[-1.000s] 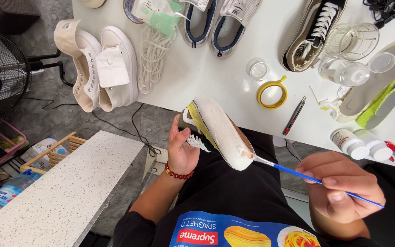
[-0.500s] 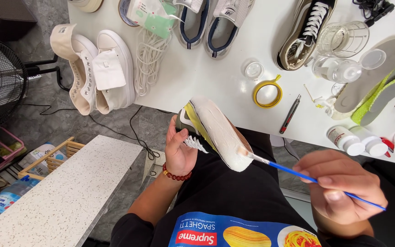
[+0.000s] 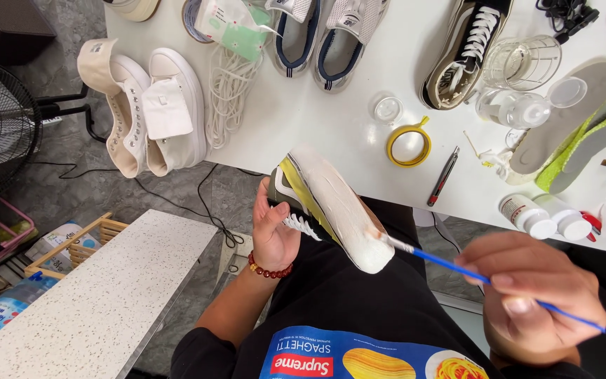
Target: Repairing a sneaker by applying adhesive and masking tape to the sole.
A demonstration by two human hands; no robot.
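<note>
While held, sneaker (image 3: 331,207) overhangs table (image 3: 303,133) (edge).

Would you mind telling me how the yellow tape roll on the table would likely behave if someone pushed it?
The tape roll lies flat on the white table, so it would probably slide rather than roll. It looks thin and hollow, so likely light. Set on edge, it could roll towards the knife beside it.

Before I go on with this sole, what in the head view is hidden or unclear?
- Shoe upper: turned away, only the sole and some lace show.
- Left hand fingers: behind the shoe, so the grip is hidden.
- Brush tail: cut short by motion blur near the right hand.
- Black sneaker toe: cut by the top edge.
</note>
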